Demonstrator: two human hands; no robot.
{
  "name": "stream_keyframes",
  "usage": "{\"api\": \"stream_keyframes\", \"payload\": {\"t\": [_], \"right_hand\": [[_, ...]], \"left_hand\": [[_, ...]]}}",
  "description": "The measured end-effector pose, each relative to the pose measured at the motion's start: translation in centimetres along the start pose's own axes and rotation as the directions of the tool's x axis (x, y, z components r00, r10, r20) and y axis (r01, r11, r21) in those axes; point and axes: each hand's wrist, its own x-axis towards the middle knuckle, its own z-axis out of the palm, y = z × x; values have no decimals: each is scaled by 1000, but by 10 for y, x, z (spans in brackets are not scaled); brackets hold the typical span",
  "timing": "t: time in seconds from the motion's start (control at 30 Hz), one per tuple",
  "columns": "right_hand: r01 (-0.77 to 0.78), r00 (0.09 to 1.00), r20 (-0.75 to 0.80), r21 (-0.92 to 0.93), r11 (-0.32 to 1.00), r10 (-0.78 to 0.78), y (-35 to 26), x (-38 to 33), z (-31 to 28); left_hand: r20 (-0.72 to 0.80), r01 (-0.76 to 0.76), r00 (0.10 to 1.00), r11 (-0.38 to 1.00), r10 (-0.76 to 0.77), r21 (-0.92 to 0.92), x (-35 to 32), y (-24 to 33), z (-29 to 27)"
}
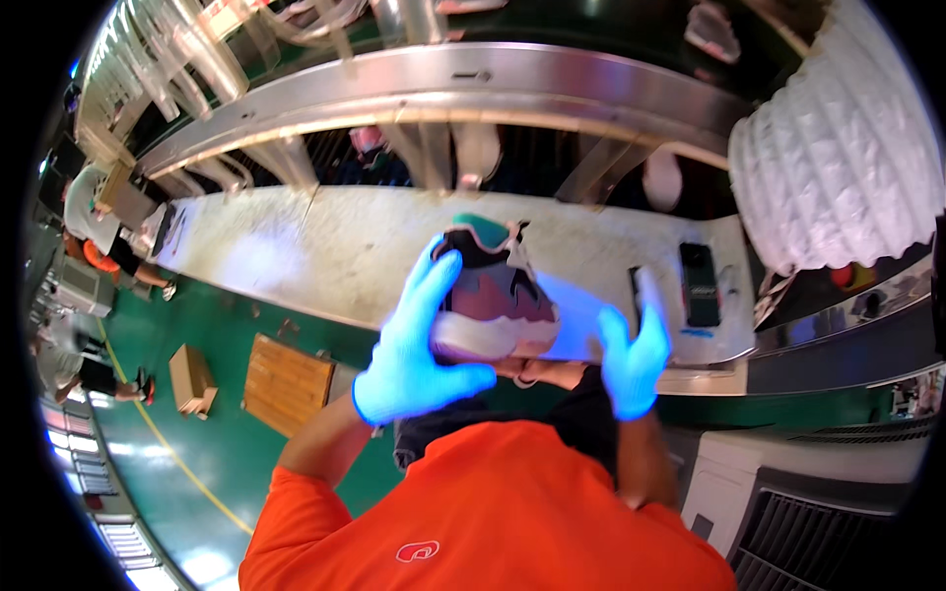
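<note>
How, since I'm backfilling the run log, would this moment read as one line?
left hand: holding shoe | right hand: open, apart from shoe | nearby: dark rectangular item on pale worktop

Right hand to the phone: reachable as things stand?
Likely yes: the phone lies uncovered on the bench, just right of the right hand, nothing visible between. Can't tell if that hand holds the dark strip.

The person wears a bright orange shirt (pixel 493 502), its left sleeve (pixel 296 507) short and ending above a bare forearm (pixel 330 443). A small, rounded emblem (pixel 418 551) in pale outline sits low on the cloth, left of the middle. Light blue gloves cover the left hand (pixel 412 360) and right hand (pixel 634 369), each edged in deeper blue at the wrist. Dark trousers (pixel 588 412) show just beyond the shirt's far edge.
</note>
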Motion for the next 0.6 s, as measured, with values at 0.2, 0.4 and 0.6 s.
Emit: {"api": "stream_keyframes", "payload": {"t": [0.2,0.4,0.6], "right_hand": [[-38,998,-59,-779,626,-12,91,32,13],[-238,912,286,-219,946,295,56,44,17],[-473,852,457,881,3,255,-71,64,83]], "left_hand": [[120,302,942,948,-313,96,-19,-3,-31],[211,436,864,889,-457,139,-12,1,-47],[220,413,860,881,-461,231,2,18,-38]]}}
